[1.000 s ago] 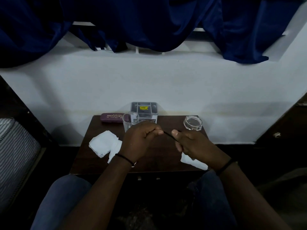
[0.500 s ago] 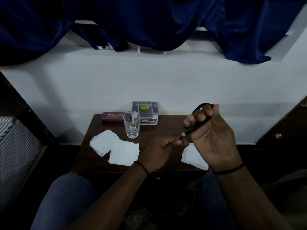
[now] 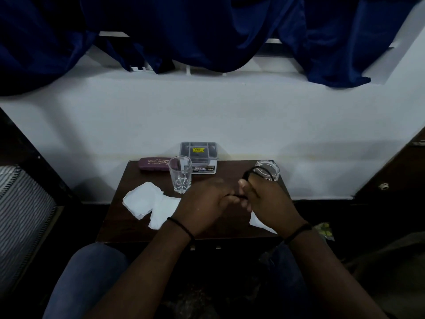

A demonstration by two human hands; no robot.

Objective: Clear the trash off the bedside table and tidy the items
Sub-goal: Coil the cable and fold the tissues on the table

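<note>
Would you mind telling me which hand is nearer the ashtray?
The right hand: it sits just in front of the ashtray. The left hand is farther over, nearer the glass.

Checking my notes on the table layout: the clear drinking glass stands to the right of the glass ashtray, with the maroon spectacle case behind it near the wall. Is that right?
Not quite. In the head view the clear drinking glass stands to the left of the glass ashtray, not its right. The rest holds: the maroon spectacle case lies behind the glass near the wall.

dark table [image 3: 142,229] — tissues [image 3: 147,201], glass [image 3: 180,177], ashtray [image 3: 270,170]
</note>
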